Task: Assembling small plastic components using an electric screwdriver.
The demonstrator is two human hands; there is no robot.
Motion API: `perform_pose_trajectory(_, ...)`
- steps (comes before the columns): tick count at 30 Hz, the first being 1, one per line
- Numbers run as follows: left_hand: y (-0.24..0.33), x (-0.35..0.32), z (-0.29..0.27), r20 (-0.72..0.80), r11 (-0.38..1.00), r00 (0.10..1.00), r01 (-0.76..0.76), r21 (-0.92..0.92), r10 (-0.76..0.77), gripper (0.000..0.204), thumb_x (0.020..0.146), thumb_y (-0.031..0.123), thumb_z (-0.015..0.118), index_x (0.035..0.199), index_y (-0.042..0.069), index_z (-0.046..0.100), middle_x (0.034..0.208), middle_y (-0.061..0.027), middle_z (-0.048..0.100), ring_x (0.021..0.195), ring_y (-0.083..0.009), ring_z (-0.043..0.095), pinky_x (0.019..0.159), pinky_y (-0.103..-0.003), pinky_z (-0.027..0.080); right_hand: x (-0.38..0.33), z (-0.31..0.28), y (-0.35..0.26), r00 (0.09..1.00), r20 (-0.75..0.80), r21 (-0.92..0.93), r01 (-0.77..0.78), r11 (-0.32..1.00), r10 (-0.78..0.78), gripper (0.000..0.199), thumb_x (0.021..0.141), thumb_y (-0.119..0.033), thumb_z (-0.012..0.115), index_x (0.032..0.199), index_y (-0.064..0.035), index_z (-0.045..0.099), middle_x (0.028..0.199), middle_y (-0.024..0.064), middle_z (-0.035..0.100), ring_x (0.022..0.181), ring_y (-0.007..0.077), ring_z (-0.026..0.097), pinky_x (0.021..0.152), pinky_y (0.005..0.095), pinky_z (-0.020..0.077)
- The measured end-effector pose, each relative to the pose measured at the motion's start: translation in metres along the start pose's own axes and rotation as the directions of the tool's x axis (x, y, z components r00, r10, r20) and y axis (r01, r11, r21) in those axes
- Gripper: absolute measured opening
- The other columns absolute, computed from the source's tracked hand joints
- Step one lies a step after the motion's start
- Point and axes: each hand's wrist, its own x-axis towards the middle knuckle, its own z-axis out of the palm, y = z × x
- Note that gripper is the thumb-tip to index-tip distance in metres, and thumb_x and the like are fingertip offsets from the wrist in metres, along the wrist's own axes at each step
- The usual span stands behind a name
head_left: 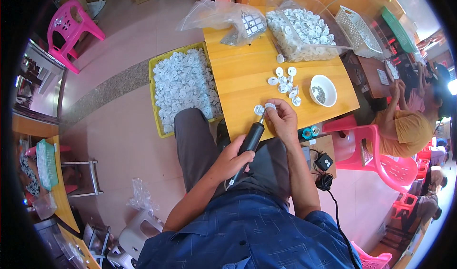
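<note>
My left hand (232,160) is wrapped round a black electric screwdriver (253,136), its bit slanting up toward the table edge. At that tip, my right hand (284,120) pinches a small round white plastic part (270,106) between thumb and fingers. Just left of the bit lies another white disc part (259,109) on the wooden table (238,78). Beyond my right hand several loose white parts (284,85) are scattered. A white bowl (330,82) holding small metal screws stands to their right. Whether the bit touches a screw is too small to tell.
A clear bin (309,54) heaped with white parts stands at the table's back, beside a plastic bag (214,17). On the floor at left sits a yellow crate (157,100) full of similar parts. A pink chair (376,145) and a person in yellow (404,131) are at right.
</note>
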Motion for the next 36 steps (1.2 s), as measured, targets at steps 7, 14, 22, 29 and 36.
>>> perform_pose_trajectory(7,-0.0009,0.0000,0.0003,0.005,1.000,1.000,-0.006,-0.003,0.006,0.049,0.096,0.015,0.060,0.140,0.000,0.045,0.086,-0.0061,0.059,0.064,-0.0112,0.059,0.060,-0.027,0.052,-0.0011,-0.0019,-0.0009,1.000,0.005,-0.004,-0.014,1.000,0.014,0.012,0.098,0.000,0.062,0.109,-0.0014,0.066,0.086,-0.0026,0.064,0.070,0.0024,0.056,0.060,0.0178,0.0443)
perform_pose_trajectory(14,-0.0033,0.0022,-0.0011,0.008,1.000,1.000,-0.014,-0.004,0.014,0.046,0.096,0.015,0.060,0.138,0.001,0.047,0.085,-0.0050,0.060,0.061,-0.0106,0.059,0.058,-0.026,0.050,-0.0007,-0.0039,0.0029,1.000,0.004,0.004,-0.013,1.000,0.013,0.015,0.096,0.000,0.064,0.110,-0.0004,0.066,0.088,-0.0036,0.065,0.076,0.0016,0.058,0.068,0.0178,0.0480)
perform_pose_trajectory(22,-0.0018,0.0011,0.0005,0.007,1.000,1.000,-0.016,-0.007,0.016,0.045,0.095,0.015,0.060,0.137,0.001,0.047,0.085,-0.0051,0.060,0.062,-0.0107,0.059,0.058,-0.026,0.050,-0.0007,-0.0027,0.0001,1.000,-0.002,0.007,-0.025,1.000,0.025,0.014,0.096,0.000,0.065,0.110,-0.0005,0.067,0.089,-0.0035,0.065,0.077,0.0017,0.059,0.068,0.0180,0.0485)
perform_pose_trajectory(29,-0.0009,0.0020,0.0005,0.014,1.000,1.000,-0.003,-0.017,0.003,0.045,0.095,0.013,0.059,0.137,0.001,0.047,0.086,-0.0051,0.060,0.062,-0.0109,0.059,0.058,-0.026,0.050,-0.0008,-0.0033,0.0012,1.000,-0.004,0.004,-0.009,1.000,0.009,0.015,0.096,0.000,0.065,0.110,-0.0009,0.067,0.088,-0.0040,0.065,0.077,0.0016,0.059,0.068,0.0182,0.0485)
perform_pose_trajectory(36,-0.0024,0.0018,0.0001,0.013,1.000,1.000,-0.021,-0.019,0.021,0.045,0.096,0.012,0.059,0.138,0.001,0.047,0.085,-0.0049,0.060,0.062,-0.0109,0.059,0.058,-0.026,0.050,-0.0010,-0.0011,0.0024,0.999,-0.014,-0.058,0.042,0.997,-0.043,0.012,0.099,0.000,0.061,0.110,-0.0013,0.065,0.083,-0.0017,0.064,0.064,0.0025,0.053,0.054,0.0177,0.0392)
